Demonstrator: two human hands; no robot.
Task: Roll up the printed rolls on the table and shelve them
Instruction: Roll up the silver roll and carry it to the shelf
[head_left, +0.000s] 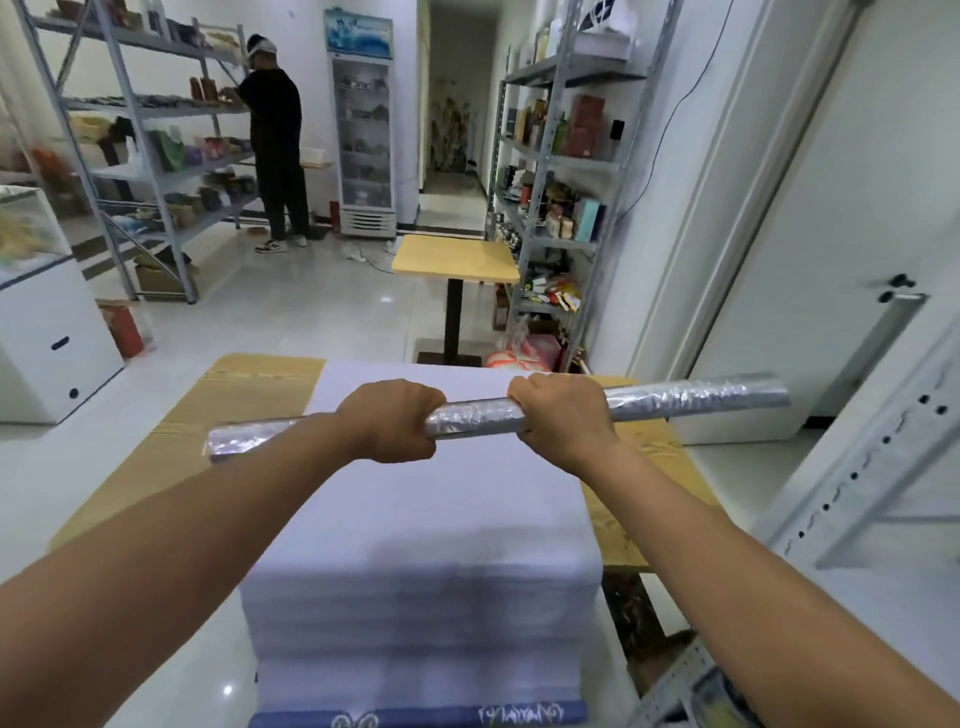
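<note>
Wood-grain tabletop (249, 395) takes up the lower middle of a white-tiled storeroom. Most of it lies under an unrolled pale lilac printed sheet (426, 519), which hangs over the tabletop's near edge and ends in a blue band with white motifs (415, 719). Over the tabletop's far half, both hands hold one rolled-up printed roll (478, 418), a long silvery tube in crinkled clear film. It lies almost level across the tabletop's width, with its right end a little higher and reaching past the tabletop's right edge. The left hand (395, 421) is curled round the roll left of its middle. The right hand (563, 415) is clamped round it just to the right, leaving a short bare stretch of roll between the two fists. Whether the roll touches the sheet cannot be told. A perforated grey metal rail (872, 452) slants just right of the tabletop, and a white chest freezer (47, 338) stands to its left. Beyond the tabletop's far edge is a small yellow pedestal table (457, 257), with stocked metal shelving (582, 75) and a white door (831, 208) further right. Far beyond the tabletop to the left, a person in black (275, 130) stands at a second shelving unit (156, 109), beside a glass-door fridge (363, 145).
</note>
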